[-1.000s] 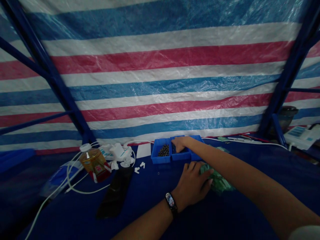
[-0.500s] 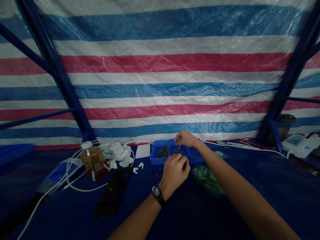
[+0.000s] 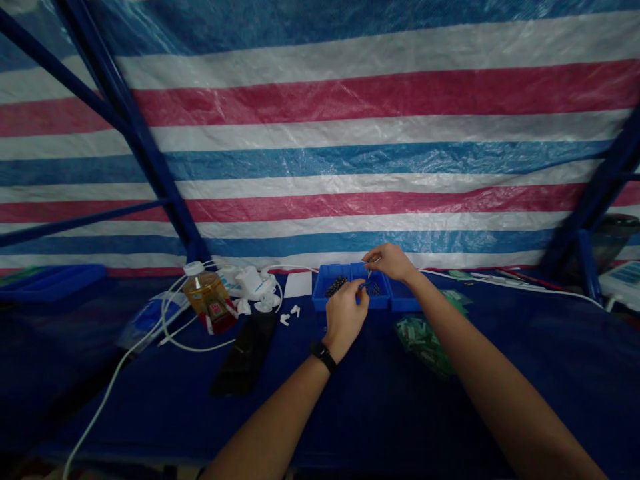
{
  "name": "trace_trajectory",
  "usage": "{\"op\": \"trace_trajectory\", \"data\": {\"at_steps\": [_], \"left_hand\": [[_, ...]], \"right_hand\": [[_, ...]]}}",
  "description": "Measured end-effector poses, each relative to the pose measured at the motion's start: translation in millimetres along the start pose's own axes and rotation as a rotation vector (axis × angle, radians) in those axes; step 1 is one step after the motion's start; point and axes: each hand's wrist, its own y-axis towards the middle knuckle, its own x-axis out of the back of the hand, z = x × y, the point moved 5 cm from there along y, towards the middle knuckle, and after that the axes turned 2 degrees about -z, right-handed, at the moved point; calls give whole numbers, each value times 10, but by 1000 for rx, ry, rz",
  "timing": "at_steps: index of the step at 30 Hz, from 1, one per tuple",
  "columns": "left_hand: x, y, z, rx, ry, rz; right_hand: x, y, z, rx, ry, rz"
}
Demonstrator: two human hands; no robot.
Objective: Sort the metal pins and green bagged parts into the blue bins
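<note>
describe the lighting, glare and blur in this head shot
Head view: dim light, the blue tabletop nearly black below the forearms' gap; head view: pale glints on the wrinkled striped sheet; head view: soft detail, so the small pieces in the blue bins are hard to make out singly.

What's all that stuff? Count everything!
Tarp: one, multicoloured, behind
Posts: two, blue, sides
Table: one, blue, below
Bins: three, blue, centre
Small parts: many, dark, in bins
Packet: one, green, right
Bottle: one, amber, left
Flat object: one, black, left
Earbuds: two, white, left
Card: one, white, left
Chargers: several, white, left
Cables: several, white, both sides
Plastic bag: one, clear, left
Tray: one, blue, far left
Slim items: several, mixed, right
Device: one, white, right
Container: one, dark, right
Metal piece: one, silvery, above bins
Wristband: one, black, wrist
Left hand: one, bare, at bins
Right hand: one, bare, above bins
</note>
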Motion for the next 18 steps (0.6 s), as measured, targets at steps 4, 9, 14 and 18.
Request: {"op": "trace_trajectory", "data": {"at_steps": [4,9,14,18], "left_hand": [[30,-7,-44,-147,252,40],[97,36,-16,-227,373,2],[116,57,23,-229,392,-9],[94,56,44,-193,340,-5]], "right_hand": [[25,-5,7,-9,6,1],[31,6,4,-12,-5,5],[16,20,33,-1,27,11],[9,2,86,20,101,65]]}}
